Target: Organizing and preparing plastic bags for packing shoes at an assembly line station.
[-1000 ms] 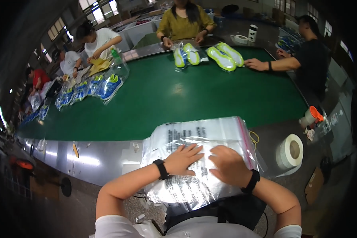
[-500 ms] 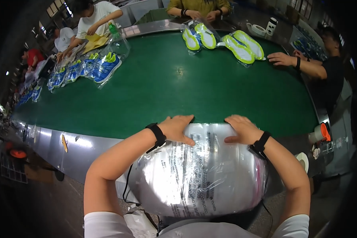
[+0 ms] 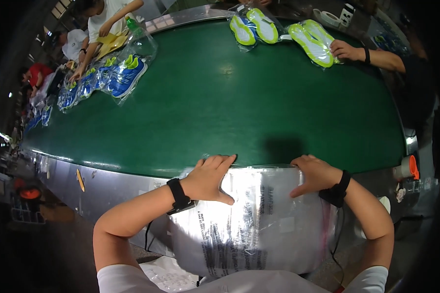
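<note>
In front of me lies a sheaf of clear plastic bags (image 3: 288,239) with dark print and a pinkish strip along its right side. It bulges over the near table edge toward my body. My left hand (image 3: 210,178) rests on its far left corner, fingers stretched and thumb spread on the top. At the far right corner, my right hand (image 3: 318,176) is spread likewise, its thumb pointing inward over the plastic. Both hands touch the bags' far edge, beside the green work surface.
A green belt-like surface (image 3: 195,107) spans the middle. Bagged blue shoes (image 3: 124,78) lie at left, bagged lime-soled shoes (image 3: 254,29) at the back. A co-worker's hand (image 3: 346,50) touches lime-and-white shoes (image 3: 312,41). An orange-and-white tape dispenser (image 3: 409,167) stands at right.
My hands have moved slightly apart along the bags' far edge. The co-worker's hand at right has reached onto the lime-and-white shoes. The view has shifted, so the far side sits higher.
</note>
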Action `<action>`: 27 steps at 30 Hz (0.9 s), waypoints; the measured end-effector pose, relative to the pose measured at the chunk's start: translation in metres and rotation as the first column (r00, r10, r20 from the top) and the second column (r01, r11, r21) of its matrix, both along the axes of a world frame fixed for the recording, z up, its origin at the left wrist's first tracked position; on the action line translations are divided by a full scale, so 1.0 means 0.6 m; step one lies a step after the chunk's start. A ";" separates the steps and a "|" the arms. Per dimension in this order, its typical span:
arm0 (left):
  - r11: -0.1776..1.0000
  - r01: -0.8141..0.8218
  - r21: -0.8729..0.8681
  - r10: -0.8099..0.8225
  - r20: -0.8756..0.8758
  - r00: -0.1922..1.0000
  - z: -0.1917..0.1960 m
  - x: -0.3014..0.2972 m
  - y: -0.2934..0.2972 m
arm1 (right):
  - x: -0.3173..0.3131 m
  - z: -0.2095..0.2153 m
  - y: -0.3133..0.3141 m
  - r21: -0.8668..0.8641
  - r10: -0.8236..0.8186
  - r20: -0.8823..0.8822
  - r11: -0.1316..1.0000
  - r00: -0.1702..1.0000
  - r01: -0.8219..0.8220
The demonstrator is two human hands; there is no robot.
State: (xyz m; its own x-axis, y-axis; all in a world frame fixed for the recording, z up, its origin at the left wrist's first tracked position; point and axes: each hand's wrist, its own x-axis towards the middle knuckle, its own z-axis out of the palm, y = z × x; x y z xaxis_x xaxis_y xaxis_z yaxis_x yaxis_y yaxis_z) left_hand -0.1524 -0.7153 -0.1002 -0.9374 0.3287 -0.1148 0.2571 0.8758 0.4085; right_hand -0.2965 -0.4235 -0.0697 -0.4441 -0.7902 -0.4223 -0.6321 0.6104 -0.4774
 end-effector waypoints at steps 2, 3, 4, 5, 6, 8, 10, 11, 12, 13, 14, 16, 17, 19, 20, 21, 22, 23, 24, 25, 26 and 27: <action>0.995 -0.020 0.102 0.009 0.108 0.994 -0.001 -0.012 -0.004 | -0.014 0.006 -0.015 0.103 -0.072 0.185 0.993 0.980 0.054; 0.995 -0.022 0.097 0.011 0.112 0.994 -0.002 -0.017 -0.005 | -0.022 0.007 -0.021 0.194 -0.054 0.216 0.981 0.975 0.012; 0.998 0.019 0.066 -0.031 0.175 0.984 0.004 -0.026 -0.006 | -0.027 0.008 -0.027 0.281 -0.042 0.240 0.959 0.970 -0.028; 0.997 0.064 0.038 -0.071 0.236 0.969 0.013 -0.037 -0.006 | -0.027 0.007 -0.029 0.277 -0.043 0.234 0.961 0.971 -0.025; 0.997 0.074 -0.004 -0.069 0.331 0.941 0.022 -0.045 -0.003 | -0.026 0.005 -0.028 0.223 0.001 0.227 0.973 0.974 -0.053; 0.994 0.104 0.039 -0.111 0.309 0.944 0.026 -0.061 0.006 | -0.024 -0.005 -0.024 0.172 0.028 0.216 0.983 0.976 -0.066; 0.987 0.134 0.089 -0.154 0.288 0.945 0.025 -0.069 0.021 | -0.019 -0.008 -0.020 0.086 0.110 0.054 0.990 0.992 -0.115; 0.983 0.159 0.093 -0.178 0.253 0.951 0.023 -0.066 0.032 | -0.015 -0.002 -0.021 0.091 0.103 0.055 0.990 0.993 -0.108; 0.978 0.185 0.097 -0.203 0.217 0.955 0.022 -0.065 0.040 | -0.009 0.007 -0.027 0.117 0.113 0.030 0.986 0.993 -0.116; 0.976 0.196 0.101 -0.213 0.214 0.953 0.024 -0.068 0.042 | -0.003 0.018 -0.033 0.143 0.122 0.003 0.982 0.993 -0.121; 0.979 0.169 0.117 -0.195 0.263 0.945 0.028 -0.071 0.043 | 0.000 0.023 -0.035 0.146 0.110 0.001 0.983 0.994 -0.109; 0.977 0.171 0.129 -0.203 0.310 0.929 0.033 -0.077 0.048 | 0.005 0.034 -0.037 0.110 0.135 0.000 0.985 0.991 -0.134; 0.975 0.159 0.157 -0.196 0.262 0.945 0.034 -0.078 0.052 | 0.008 0.041 -0.041 0.109 0.106 -0.002 0.989 0.994 -0.105; 0.967 0.175 0.185 -0.215 0.220 0.952 0.040 -0.083 0.066 | 0.016 0.057 -0.049 0.123 0.172 0.004 0.978 0.985 -0.171; 0.938 0.189 0.291 -0.247 0.176 0.953 0.049 -0.084 0.085 | 0.025 0.068 -0.049 0.081 0.185 -0.013 0.980 0.983 -0.183; 0.896 0.205 0.394 -0.276 0.133 0.952 0.062 -0.086 0.107 | 0.038 0.075 -0.048 0.075 0.157 -0.013 0.985 0.987 -0.156; 0.925 0.228 0.303 -0.323 0.315 0.892 0.094 -0.096 0.135 | 0.052 0.080 -0.041 -0.088 0.155 -0.049 0.983 0.987 -0.158; 0.917 0.264 0.300 -0.357 0.318 0.878 0.100 -0.104 0.144 | 0.067 0.086 -0.036 -0.249 0.146 -0.090 0.955 0.985 -0.164; 0.906 0.193 0.377 -0.371 0.484 0.793 0.104 -0.111 0.147 | 0.075 0.094 -0.037 -0.255 0.104 -0.089 0.959 0.991 -0.124; 0.894 0.120 0.431 -0.394 0.630 0.669 0.108 -0.118 0.155 | 0.080 0.100 -0.035 -0.234 0.142 -0.161 0.956 0.977 -0.178; 0.898 0.139 0.417 -0.386 0.598 0.702 0.124 -0.121 0.164 | 0.085 0.106 -0.028 -0.205 0.170 -0.233 0.954 0.957 -0.219; 0.896 0.190 0.401 -0.414 0.601 0.684 0.126 -0.114 0.171 | 0.090 0.110 -0.026 -0.220 0.113 -0.241 0.961 0.964 -0.168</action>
State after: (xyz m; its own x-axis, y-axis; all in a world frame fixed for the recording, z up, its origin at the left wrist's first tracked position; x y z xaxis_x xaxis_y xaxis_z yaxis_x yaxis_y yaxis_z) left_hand -0.2205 -0.6127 -0.0247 -0.4977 0.7010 -0.5108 0.0548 0.6132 0.7881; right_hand -0.2422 -0.4394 -0.0035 -0.3826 -0.9163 -0.1179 -0.8104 0.3942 -0.4335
